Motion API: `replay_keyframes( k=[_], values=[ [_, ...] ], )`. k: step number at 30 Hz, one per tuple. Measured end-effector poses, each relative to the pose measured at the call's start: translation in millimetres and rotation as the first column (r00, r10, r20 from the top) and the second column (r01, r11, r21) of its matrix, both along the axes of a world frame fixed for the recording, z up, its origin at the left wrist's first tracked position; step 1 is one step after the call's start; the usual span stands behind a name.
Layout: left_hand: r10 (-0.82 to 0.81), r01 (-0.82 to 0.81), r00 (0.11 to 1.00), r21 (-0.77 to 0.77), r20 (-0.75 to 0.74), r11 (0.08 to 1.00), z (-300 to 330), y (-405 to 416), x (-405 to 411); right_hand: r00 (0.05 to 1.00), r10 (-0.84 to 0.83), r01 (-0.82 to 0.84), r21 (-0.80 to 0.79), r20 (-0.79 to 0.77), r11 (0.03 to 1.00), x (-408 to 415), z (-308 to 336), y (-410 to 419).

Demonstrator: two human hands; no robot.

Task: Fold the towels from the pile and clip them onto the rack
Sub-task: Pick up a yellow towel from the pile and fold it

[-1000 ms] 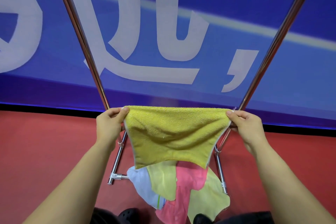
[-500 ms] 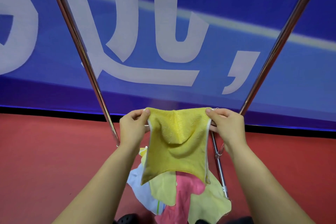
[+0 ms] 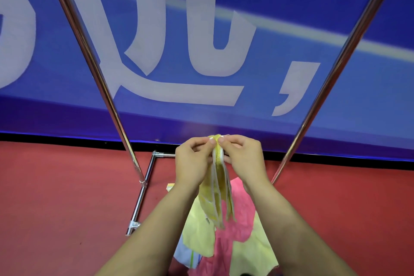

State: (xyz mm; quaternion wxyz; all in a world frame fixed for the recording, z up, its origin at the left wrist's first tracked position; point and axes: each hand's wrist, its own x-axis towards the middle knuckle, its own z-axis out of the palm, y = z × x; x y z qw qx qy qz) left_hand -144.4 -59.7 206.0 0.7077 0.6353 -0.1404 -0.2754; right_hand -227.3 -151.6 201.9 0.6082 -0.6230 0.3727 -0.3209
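Red flooring [image 3: 67, 197] is seen below a blue banner [image 3: 291, 78] bearing large white characters, with a black strip along the banner's lower edge. Two slanted chrome poles of the rack [image 3: 96, 74] are seen in front of the banner, one on either side, and a low chrome base bar is joined to the left pole near the floor.

At the centre, a yellow towel [image 3: 218, 186] is held up between both hands, folded into narrow hanging layers whose pale edges are turned toward the camera. The left hand [image 3: 192, 163] is closed on the towel's top edge, with thumb and fingers [image 3: 207, 141] pinched on the cloth. The right hand [image 3: 244, 159] is pressed against the same top edge from the other side, its fingers likewise clamped on the towel. The two hands are almost touching.

Beneath the held towel, the pile [image 3: 235, 237] is seen on the floor: pale yellow, pink and light blue cloths, overlapping one another. The pile lies between the two rack poles.
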Motion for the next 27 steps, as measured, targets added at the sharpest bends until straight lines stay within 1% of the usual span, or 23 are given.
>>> replay_keyframes(
  k=[6, 12, 15, 17, 20, 22, 25, 27],
  values=[
    [-0.001, 0.001, 1.000, -0.035, -0.001, 0.999, 4, 3, -1, 1.000, 0.006, -0.008, -0.040, -0.026, 0.999, 2, 0, 2],
    [-0.013, 0.014, 1.000, -0.036, 0.015, 0.999, 5, 6, -1, 0.999, 0.011, -0.014, -0.069, -0.045, 0.998, 4, -1, 4],
    [-0.061, 0.061, 0.998, -0.049, -0.003, 0.997, 5, 7, 0, 0.998, 0.032, -0.036, -0.085, -0.048, 0.996, 5, 1, 6],
    [-0.124, 0.121, 0.991, -0.082, -0.040, 0.989, 6, 8, 0, 0.998, 0.039, -0.043, -0.088, -0.041, 0.995, 3, 3, 7],
    [-0.230, 0.214, 0.968, -0.140, -0.104, 0.967, 9, 10, 2, 1.000, 0.022, -0.022, -0.075, -0.007, 0.997, -1, 7, 6],
    [-0.282, 0.261, 0.951, -0.158, -0.128, 0.952, 10, 11, 2, 1.000, 0.000, -0.001, -0.096, -0.009, 0.995, -2, 7, 2],
    [-0.336, 0.325, 0.937, -0.116, -0.099, 0.939, 8, 11, 5, 0.999, -0.005, 0.000, -0.151, -0.034, 0.988, -4, 6, -3],
    [-0.306, 0.304, 0.952, -0.055, -0.031, 0.951, 5, 12, 12, 0.998, -0.016, 0.004, -0.205, -0.058, 0.979, -6, 7, -5]
  ],
)
